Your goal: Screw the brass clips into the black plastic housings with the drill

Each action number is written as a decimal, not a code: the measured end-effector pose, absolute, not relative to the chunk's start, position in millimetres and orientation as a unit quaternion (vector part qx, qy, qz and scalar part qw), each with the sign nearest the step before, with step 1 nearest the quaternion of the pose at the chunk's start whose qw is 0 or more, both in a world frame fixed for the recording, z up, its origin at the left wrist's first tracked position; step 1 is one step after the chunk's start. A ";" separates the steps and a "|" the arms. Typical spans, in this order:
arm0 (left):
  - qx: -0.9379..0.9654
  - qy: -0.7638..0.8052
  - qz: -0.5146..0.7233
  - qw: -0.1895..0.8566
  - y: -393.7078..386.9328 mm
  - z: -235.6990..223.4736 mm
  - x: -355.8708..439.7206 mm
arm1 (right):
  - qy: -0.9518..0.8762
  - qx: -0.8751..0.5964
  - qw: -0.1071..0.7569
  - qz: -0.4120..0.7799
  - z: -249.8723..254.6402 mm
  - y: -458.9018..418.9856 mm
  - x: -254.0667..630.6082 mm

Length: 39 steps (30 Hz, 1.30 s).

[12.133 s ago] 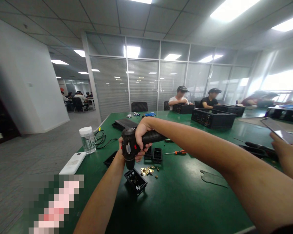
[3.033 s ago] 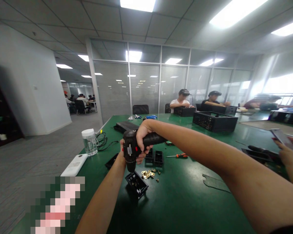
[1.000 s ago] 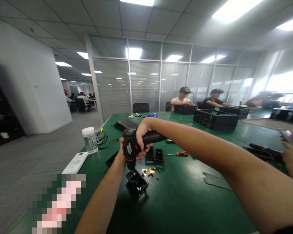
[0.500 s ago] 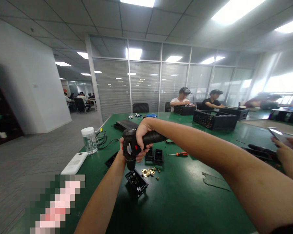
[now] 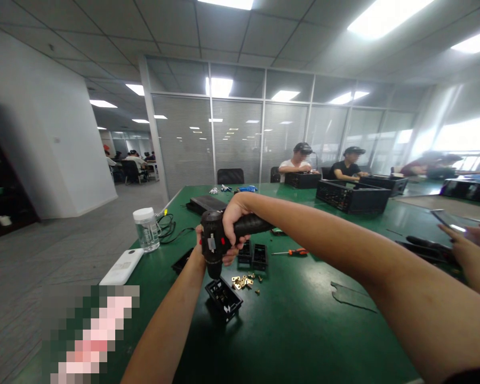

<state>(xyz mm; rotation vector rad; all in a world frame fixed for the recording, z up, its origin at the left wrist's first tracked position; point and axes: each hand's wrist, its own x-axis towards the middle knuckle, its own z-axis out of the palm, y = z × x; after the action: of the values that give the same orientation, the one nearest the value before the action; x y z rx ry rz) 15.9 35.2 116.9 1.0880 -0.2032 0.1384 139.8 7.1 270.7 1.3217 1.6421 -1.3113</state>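
A black cordless drill (image 5: 213,230) points downward, its chuck over one end of a small black plastic box (image 5: 224,300) on the table. My right hand (image 5: 235,216) is wrapped around the drill where its handle meets the body. My left hand (image 5: 231,255) holds the drill from behind, with the palm hidden by the tool and some fingers showing under the handle. The bit and its contact point cannot be made out. Beside the box lie several small brass plates and screws (image 5: 243,281). Two similar black boxes (image 5: 259,257) stand just behind them.
An orange-handled screwdriver (image 5: 291,252) lies to the right. At left are a white power bank (image 5: 122,266), a clear jar (image 5: 147,229) and a black cable (image 5: 168,228). Large black cases (image 5: 352,197) stand near two seated co-workers. Another person's hands (image 5: 464,245) hold a phone at the right edge.
The phone in the other person's hands has tilted and shifted left. My hands, the drill and the black box look nearly unmoved.
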 end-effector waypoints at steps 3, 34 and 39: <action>0.524 -0.101 0.062 0.843 33.7 117.9 16.2 | 0.625 0.503 0.325 -0.501 271.1 7.6 140.3; 0.505 -0.100 0.062 0.855 26.9 126.3 21.7 | 0.634 0.498 0.317 -0.500 272.2 3.1 145.3; 0.499 -0.109 0.058 0.858 30.0 122.0 22.2 | 0.635 0.494 0.319 -0.500 271.9 2.3 146.8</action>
<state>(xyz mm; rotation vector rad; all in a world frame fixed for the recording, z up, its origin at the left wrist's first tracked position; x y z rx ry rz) 22.2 30.0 122.0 1.0490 -0.2299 0.1208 146.8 2.3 271.9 1.3000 1.6694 -1.3153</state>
